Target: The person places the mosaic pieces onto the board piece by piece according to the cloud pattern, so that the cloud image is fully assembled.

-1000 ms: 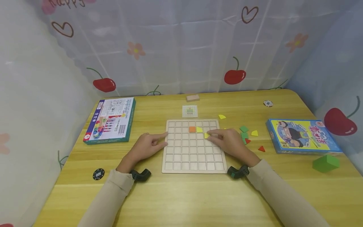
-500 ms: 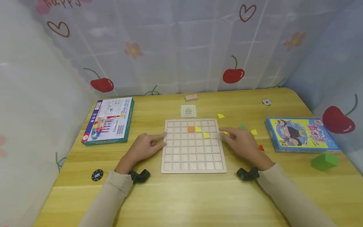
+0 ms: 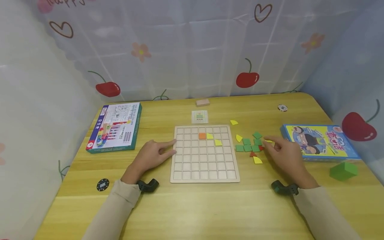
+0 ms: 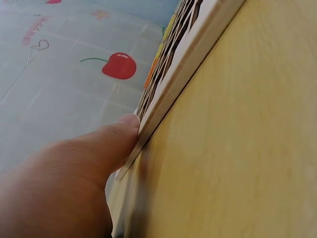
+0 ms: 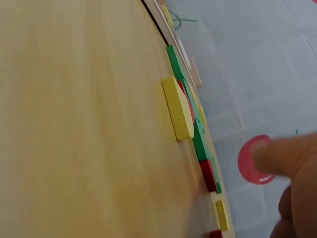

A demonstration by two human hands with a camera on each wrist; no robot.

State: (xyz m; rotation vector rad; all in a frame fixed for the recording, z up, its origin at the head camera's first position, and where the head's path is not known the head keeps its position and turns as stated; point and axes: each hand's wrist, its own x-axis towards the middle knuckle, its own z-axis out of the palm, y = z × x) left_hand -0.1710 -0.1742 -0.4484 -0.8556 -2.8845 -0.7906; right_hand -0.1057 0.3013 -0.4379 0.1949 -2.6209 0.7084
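The cluster of loose pieces (image 3: 251,146) is lying on the table to the right of the wooden grid board (image 3: 205,154). It is made up of flat green squares (image 3: 247,145), small red triangles (image 3: 253,154) and yellow quarter-round pieces (image 3: 257,160), all thin, matte and hard-edged. The right hand (image 3: 285,156) is hovering just beside the cluster's right edge, with its fingers loosely extended and the index fingertip pointing at a yellow piece (image 3: 268,141). The hand is holding nothing; whether the fingertip is touching that piece cannot be told. In the right wrist view, a yellow piece (image 5: 177,107) is lying flat on the tabletop, well apart from the fingers (image 5: 287,154).

The left hand (image 3: 153,155) is resting on the table at the board's left edge, with its fingers straight. The left wrist view is showing one fingertip (image 4: 126,128) pressing against the board's light plywood rim (image 4: 188,64).

The board is carrying a shallow square grid. An orange square (image 3: 202,136) and two yellow pieces (image 3: 214,139) are sitting in cells of its upper rows.

The wood-grain table (image 3: 192,206) is also bearing a pattern card (image 3: 199,116), a game box (image 3: 115,127) at the left, a blue box (image 3: 319,142) at the right and a green block (image 3: 343,171).
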